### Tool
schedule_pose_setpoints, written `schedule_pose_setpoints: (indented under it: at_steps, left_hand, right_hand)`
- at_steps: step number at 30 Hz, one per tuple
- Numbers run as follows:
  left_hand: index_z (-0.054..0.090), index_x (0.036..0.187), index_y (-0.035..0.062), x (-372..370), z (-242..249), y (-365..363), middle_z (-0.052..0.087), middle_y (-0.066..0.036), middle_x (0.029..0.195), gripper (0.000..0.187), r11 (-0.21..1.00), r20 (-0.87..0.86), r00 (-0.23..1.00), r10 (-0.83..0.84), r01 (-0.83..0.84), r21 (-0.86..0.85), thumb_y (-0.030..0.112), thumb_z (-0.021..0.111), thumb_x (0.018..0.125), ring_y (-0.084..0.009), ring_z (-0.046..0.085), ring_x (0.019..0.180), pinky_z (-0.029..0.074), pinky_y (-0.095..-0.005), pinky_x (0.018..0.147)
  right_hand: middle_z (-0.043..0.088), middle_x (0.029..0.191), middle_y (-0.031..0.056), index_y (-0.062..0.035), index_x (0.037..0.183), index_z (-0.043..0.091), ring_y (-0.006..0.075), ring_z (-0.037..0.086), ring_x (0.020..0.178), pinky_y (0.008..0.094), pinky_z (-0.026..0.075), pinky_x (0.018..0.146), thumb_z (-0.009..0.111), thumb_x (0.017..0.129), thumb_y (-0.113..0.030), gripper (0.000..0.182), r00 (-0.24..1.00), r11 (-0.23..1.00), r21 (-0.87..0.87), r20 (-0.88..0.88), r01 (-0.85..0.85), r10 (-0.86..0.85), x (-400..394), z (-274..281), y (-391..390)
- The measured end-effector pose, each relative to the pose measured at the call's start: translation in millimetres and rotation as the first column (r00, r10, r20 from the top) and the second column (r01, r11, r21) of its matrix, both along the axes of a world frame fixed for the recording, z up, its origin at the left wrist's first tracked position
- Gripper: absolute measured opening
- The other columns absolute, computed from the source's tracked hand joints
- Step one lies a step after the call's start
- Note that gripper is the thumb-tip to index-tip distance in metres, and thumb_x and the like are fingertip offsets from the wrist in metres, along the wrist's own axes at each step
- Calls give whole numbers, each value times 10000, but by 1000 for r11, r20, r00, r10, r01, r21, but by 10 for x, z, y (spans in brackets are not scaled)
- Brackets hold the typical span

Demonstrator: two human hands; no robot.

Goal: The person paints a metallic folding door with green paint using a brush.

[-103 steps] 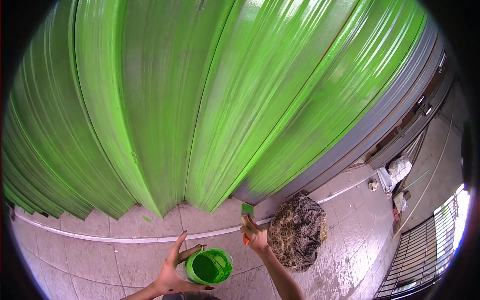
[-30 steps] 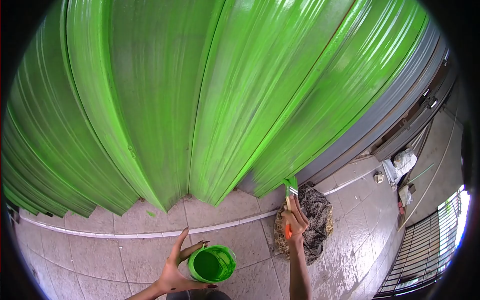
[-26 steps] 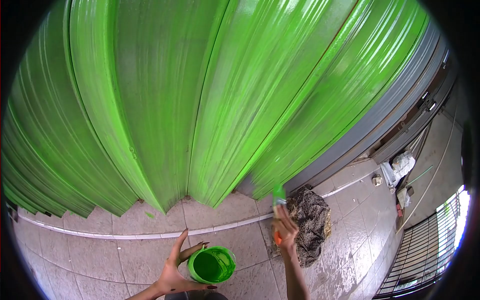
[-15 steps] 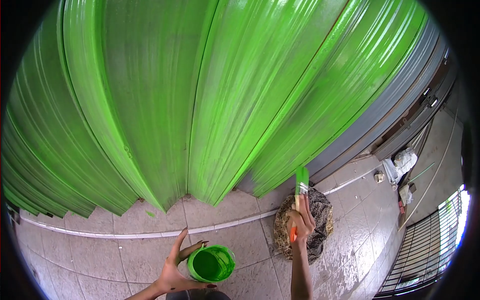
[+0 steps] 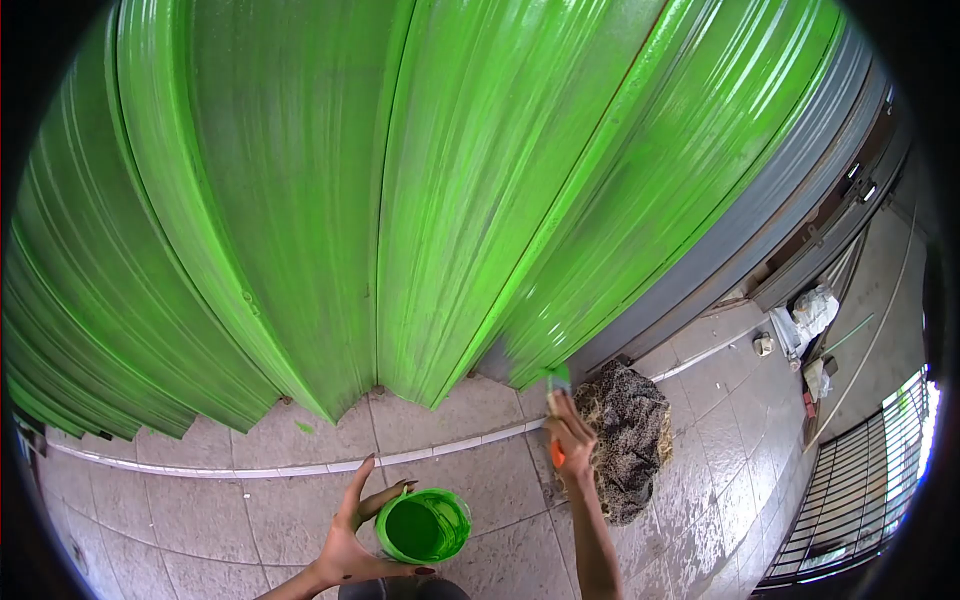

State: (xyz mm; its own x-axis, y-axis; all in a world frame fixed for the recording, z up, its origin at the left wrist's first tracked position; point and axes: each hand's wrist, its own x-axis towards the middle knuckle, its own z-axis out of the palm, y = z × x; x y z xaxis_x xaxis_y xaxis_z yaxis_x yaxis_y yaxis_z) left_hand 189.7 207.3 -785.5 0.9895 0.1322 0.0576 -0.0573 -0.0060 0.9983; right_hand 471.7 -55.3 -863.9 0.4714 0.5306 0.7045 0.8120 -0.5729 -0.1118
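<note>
My left hand (image 5: 350, 540) is wrapped round a small tub of green paint (image 5: 462, 512), thumb and fingers on its sides and the mouth facing up. Wet green paint coats the inside of the tub. My right hand (image 5: 572, 440) grips a paintbrush (image 5: 556, 400) by its handle, which has an orange end. The green-loaded bristles are at the lower edge of the ribbed metal panel (image 5: 600, 270), near its right side. Green paint with streaks covers most of that panel, while a strip of bare grey metal (image 5: 690, 290) shows at the right.
A patterned cloth bundle (image 5: 625, 440) lies on the tiled floor (image 5: 480, 490) beside my right forearm. White plastic bags (image 5: 812, 312) and a small cup-like object (image 5: 763, 344) sit by the wall at right. A barred gate (image 5: 850, 490) stands at the lower right.
My right hand has moved left with the paintbrush, bringing the bristles down to the panel's lower edge. More of the cloth bundle shows. My left hand keeps the tub in nearly the same place.
</note>
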Motion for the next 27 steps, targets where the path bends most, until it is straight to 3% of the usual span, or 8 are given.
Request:
schedule_pose_setpoints:
  at_steps: [5, 9, 12, 15, 17, 20, 23, 27]
  left_hand:
    - [-43, 1505, 86, 47, -24, 2, 557, -229, 1294, 1405, 997, 35, 999, -16, 13, 75, 115, 951, 513, -302, 494, 1271, 320, -457, 1100]
    - [-43, 1504, 83, 65, -12, -9, 552, -230, 1299, 1406, 995, 34, 999, -38, 35, 90, 113, 952, 511, -308, 491, 1273, 309, -467, 1105]
    - [-46, 1505, 86, 78, -41, -29, 531, -242, 1316, 1423, 996, 52, 998, -37, 33, 89, 117, 958, 496, -316, 491, 1271, 328, -469, 1098]
    - [-45, 1506, 93, 74, -51, -50, 520, -252, 1316, 1446, 999, 69, 997, -18, 15, 41, 121, 967, 473, -323, 515, 1243, 381, -470, 1070]
    - [-44, 1506, 97, 41, -91, -41, 520, -253, 1308, 1457, 999, 55, 998, -12, 9, 52, 114, 969, 459, -326, 534, 1219, 416, -469, 1045]
    - [-38, 1507, 99, 13, -33, -7, 519, -246, 1303, 1464, 998, 44, 999, 15, -18, 63, 100, 969, 444, -326, 555, 1192, 447, -472, 1021]
    - [-33, 1507, 99, 2, -29, -26, 510, -241, 1311, 1465, 999, 30, 999, 34, -35, 36, 90, 968, 438, -327, 559, 1186, 456, -477, 1015]
    - [-65, 1504, 98, 4, -23, -88, 509, -266, 1328, 1429, 996, -39, 999, 24, -27, -84, 125, 954, 502, -339, 506, 1253, 369, -462, 1072]
  right_hand:
    - [640, 1192, 139, -80, 689, 599, 318, 608, 1124, 352, 596, 859, 728, 737, -27, 147, 981, 987, 156, 188, 28, -57, -82, 146, 22]
    - [636, 1213, 145, -93, 743, 618, 313, 600, 1148, 345, 604, 804, 694, 735, -16, 108, 999, 999, -20, -35, -41, 40, -201, -467, 75]
    - [619, 1239, 147, -80, 799, 612, 304, 602, 1151, 353, 611, 760, 666, 743, -15, 101, 931, 955, -139, -298, -262, 211, -424, -493, 217]
    - [623, 1229, 137, -64, 818, 583, 296, 618, 1126, 354, 607, 734, 654, 748, -1, 117, 940, 976, -118, -312, -180, 136, -362, -357, 557]
    - [616, 1226, 189, -48, 744, 579, 274, 673, 1015, 329, 617, 727, 670, 773, 20, 118, 976, 985, -86, -173, -152, 135, -62, 2, 705]
    - [641, 1181, 140, -67, 703, 503, 291, 656, 1046, 339, 596, 784, 685, 765, -4, 201, 961, 986, 80, 247, -145, 122, -172, 432, 801]
    - [646, 1165, 148, -66, 672, 475, 298, 668, 1019, 339, 591, 805, 701, 758, -7, 249, 937, 981, 91, 324, -171, 133, -260, 466, 799]
    - [596, 1227, 155, -66, 657, 484, 295, 613, 1119, 341, 579, 842, 674, 698, -25, 199, 970, 982, -82, 166, -167, 179, -147, -175, 818]
